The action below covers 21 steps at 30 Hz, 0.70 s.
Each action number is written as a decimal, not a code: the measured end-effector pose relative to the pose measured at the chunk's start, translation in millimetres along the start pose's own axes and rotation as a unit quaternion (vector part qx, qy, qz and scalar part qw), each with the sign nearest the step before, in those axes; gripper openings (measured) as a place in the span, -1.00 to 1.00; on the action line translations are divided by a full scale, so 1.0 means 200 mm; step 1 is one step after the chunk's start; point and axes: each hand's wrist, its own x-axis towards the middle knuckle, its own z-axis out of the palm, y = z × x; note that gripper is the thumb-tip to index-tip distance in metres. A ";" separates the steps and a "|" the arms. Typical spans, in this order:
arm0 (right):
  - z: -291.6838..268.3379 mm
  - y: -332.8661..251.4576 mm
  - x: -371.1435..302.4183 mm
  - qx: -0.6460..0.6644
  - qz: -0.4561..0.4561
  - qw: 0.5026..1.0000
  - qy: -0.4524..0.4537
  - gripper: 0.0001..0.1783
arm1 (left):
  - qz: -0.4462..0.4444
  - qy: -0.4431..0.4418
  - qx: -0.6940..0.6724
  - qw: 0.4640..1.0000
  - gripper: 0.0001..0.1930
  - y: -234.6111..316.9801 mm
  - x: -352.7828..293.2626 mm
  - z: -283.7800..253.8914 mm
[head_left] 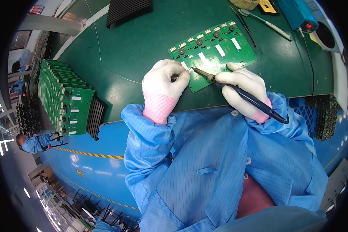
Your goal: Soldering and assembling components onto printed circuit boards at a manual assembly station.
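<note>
This is looking like an electronics assembly shop: circuit boards (75, 104) are standing racked, a soldering iron (243, 94) is pointing at another board (210, 65) on a green bench (131, 50), striped tape (89, 154) is crossing the blue floor (104, 141), a blue-clad co-worker (35, 144) is showing beyond.

Your green bench (131, 46) carries 1 circuit board (214, 63), 1 black ribbed rack (127, 11) farther back and, at your right, 1 blue box (295, 15).

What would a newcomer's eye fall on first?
Probably the gloved right hand, pointing a soldering iron at a green board on the table, the left hand close by. Then the row of boards at the table's left, and the blue box at top right.
</note>
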 end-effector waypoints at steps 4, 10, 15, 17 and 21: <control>0.01 -0.01 0.02 -0.009 -0.006 1.000 0.008 -0.72 | -0.014 0.008 0.019 1.000 -0.93 0.00 0.02 0.00; 0.01 -0.01 0.01 0.001 -0.002 1.000 0.017 -0.72 | -0.016 -0.002 0.038 0.999 -0.92 0.01 0.03 0.00; 0.01 -0.02 0.01 0.003 0.002 1.000 0.021 -0.71 | -0.019 -0.014 0.088 0.996 -0.90 0.03 0.04 -0.01; 0.01 -0.02 0.01 0.003 -0.002 1.000 0.029 -0.72 | -0.011 -0.028 0.106 0.994 -0.90 0.04 0.04 -0.02; 0.03 -0.01 0.01 -0.010 -0.007 0.999 0.034 -0.72 | -0.002 -0.047 0.128 0.991 -0.90 0.07 0.05 -0.03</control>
